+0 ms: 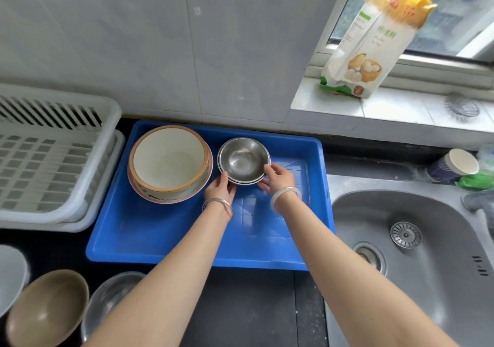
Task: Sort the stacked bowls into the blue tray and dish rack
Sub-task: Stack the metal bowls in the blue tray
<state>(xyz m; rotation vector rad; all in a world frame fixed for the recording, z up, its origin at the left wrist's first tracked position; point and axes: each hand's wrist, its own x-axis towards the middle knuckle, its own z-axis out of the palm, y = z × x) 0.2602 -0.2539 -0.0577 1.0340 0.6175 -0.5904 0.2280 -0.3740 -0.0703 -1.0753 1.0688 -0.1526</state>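
Both hands, left hand (219,186) and right hand (278,178), pinch the stacked steel bowls (243,161) inside the blue tray (165,237); lifting only the top rim would separate them cleanly.

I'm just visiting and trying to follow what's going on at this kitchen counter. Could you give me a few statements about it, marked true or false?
1. Both hands, left and right, grip the stack of steel bowls. True.
2. The steel bowls sit in the dish rack. False: they are in the blue tray; the rack holds no bowls.
3. The large white bowl with an orange rim sits left of the steel bowls. True.
4. The sink is full of dishes. False: no dishes are visible in it.
5. A flour bag lies flat inside the tray. False: it stands on the windowsill.
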